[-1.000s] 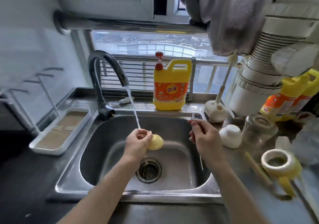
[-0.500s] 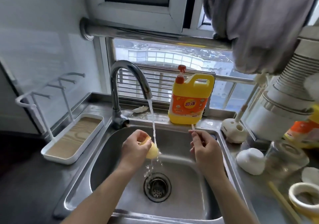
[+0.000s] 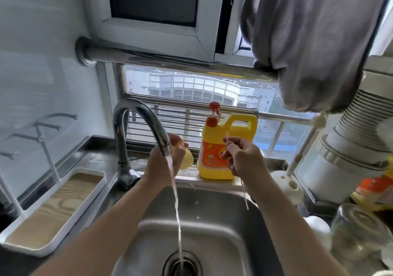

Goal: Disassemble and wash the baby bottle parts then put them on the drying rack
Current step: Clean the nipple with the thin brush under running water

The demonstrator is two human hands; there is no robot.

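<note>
the left hand (image 3: pixel 163 166) is raised over the far rim of the stainless steel sink (image 3: pixel 221 209), its fingers curled round a pale yellow, soft, rounded bottle part (image 3: pixel 187 160) that pokes out on the hand's right side. the hand sits just behind the spout of the curved chrome tap (image 3: pixel 146 124); a thin stream of water (image 3: pixel 177 207) falls from the spout past the wrist and down to the round drain (image 3: pixel 183 264) at the near end of the basin. whether the water touches the yellow part cannot be told

the right hand (image 3: pixel 244 158), to the right and well apart from the left, pinches a thin white straw-like rod (image 3: pixel 245 195) between thumb and fingertips; the rod stands nearly upright, its top above the fingers and its lower end hanging over the sink's right side

behind the hands a yellow detergent jug with a red pump (image 3: pixel 230 128) stands on the far ledge. at the left a white drying rack with a wood-grain tray and thin pegs (image 3: pixel 53 207) sits on the counter. at the right are a white brush holder (image 3: pixel 287 185), a white dome-shaped cap (image 3: pixel 319 230) and a clear glass bottle (image 3: pixel 359 231). a grey cloth (image 3: pixel 308 41) hangs from a rail above
</note>
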